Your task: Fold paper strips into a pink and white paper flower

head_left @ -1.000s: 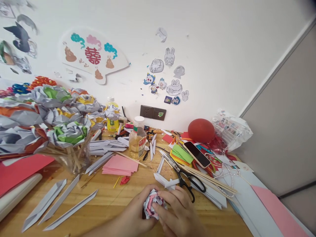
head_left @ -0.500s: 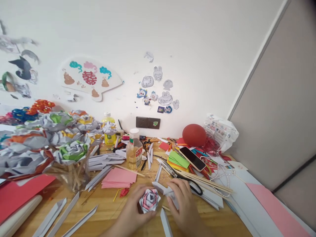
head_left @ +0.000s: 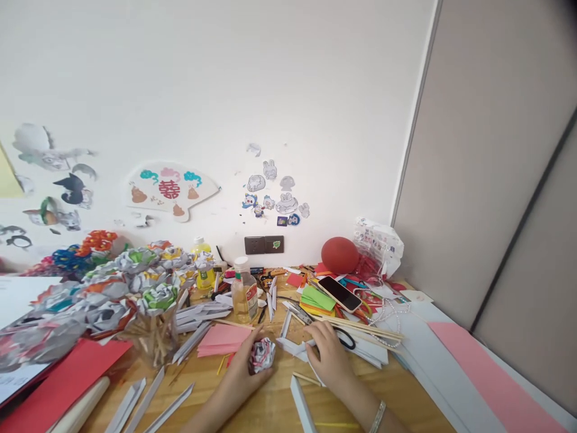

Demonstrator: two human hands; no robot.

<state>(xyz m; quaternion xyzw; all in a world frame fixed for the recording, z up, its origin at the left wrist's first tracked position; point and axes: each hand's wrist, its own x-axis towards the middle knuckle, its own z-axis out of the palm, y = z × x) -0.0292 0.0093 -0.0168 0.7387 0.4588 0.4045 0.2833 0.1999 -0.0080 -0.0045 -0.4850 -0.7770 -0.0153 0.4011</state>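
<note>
My left hand (head_left: 241, 368) is closed around a paper flower (head_left: 262, 355) of white and pink folded strips, its spiralled top facing up. My right hand (head_left: 331, 356) hovers over or rests on a folded white paper strip (head_left: 291, 346), with thumb and fingers apart; whether it touches the strip is hard to tell. The black handle of a pair of scissors (head_left: 346, 338) lies just beyond that hand. Between my forearms is another folded white strip (head_left: 301, 403). A stack of pink paper (head_left: 223, 340) sits left of the flower.
Finished paper flowers on sticks stand in a clear container (head_left: 155, 346) at left. Behind are a glue bottle (head_left: 244, 291), a phone (head_left: 340, 293), green paper (head_left: 318, 297) and a red balloon (head_left: 339, 255). Wooden sticks (head_left: 369, 328) lie right; a wall (head_left: 288, 90) backs the table.
The view has tilted up and shifted right. My left hand still holds the flower, a little farther from my right hand, which stays by the white strip.
</note>
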